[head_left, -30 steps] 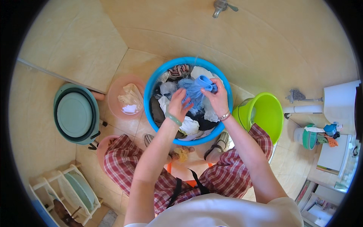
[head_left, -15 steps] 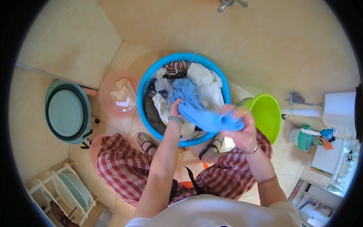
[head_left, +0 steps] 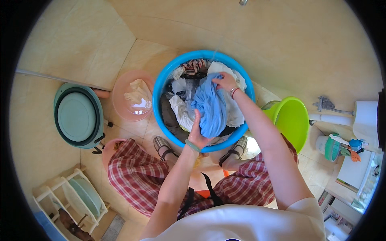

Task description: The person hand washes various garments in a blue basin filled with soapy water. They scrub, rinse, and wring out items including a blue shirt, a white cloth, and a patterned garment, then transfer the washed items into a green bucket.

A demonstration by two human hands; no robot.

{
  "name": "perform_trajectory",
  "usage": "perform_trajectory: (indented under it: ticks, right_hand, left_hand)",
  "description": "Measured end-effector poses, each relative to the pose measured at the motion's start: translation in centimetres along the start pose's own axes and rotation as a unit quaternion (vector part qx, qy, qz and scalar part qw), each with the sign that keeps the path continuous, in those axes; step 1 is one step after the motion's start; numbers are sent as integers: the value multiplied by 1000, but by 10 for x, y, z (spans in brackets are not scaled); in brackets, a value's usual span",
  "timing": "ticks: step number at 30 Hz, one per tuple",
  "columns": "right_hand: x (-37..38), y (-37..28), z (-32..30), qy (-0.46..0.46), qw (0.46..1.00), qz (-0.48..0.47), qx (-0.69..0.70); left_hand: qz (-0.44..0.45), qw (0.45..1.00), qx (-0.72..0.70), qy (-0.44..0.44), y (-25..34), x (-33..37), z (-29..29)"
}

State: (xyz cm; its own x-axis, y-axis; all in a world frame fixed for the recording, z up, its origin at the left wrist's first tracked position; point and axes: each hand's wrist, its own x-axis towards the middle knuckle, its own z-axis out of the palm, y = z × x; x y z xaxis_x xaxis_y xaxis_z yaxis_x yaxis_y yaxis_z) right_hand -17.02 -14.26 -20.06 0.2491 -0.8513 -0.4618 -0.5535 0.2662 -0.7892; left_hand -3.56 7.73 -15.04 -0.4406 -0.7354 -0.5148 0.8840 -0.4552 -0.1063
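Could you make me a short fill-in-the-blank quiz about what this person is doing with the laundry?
1. Both hands grip a light ____ garment over the blue basin.
2. The left hand holds the garment's lower end, and the right hand holds its ____ end.
3. Right of the blue basin stands a bright ____ bucket.
4. The pink bowl left of the basin holds a pale ____.

Missing words: blue; upper; green; cloth

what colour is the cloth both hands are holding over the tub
Light blue. The cloth shows best in the head view, gripped by the left hand and right hand.
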Motion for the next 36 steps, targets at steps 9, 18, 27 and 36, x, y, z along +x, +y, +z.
perform_trajectory:
  ticks: [9,18,27,36]
  right_hand:
    - [-100,89,18,71,834,71,542]
    - [-162,-33,107,-195,580,-68,788]
    - [-121,-33,88,-309,422,18,852]
    - [-118,-46,34,-308,666,151,662]
  left_hand:
    - [-10,972,-216,-87,-8,10,29]
    - [37,883,-403,-239,-28,-11,80]
    - [8,955,-278,-104,-23,-46,65]
    - [24,987,154,-31,-7,-57,79]
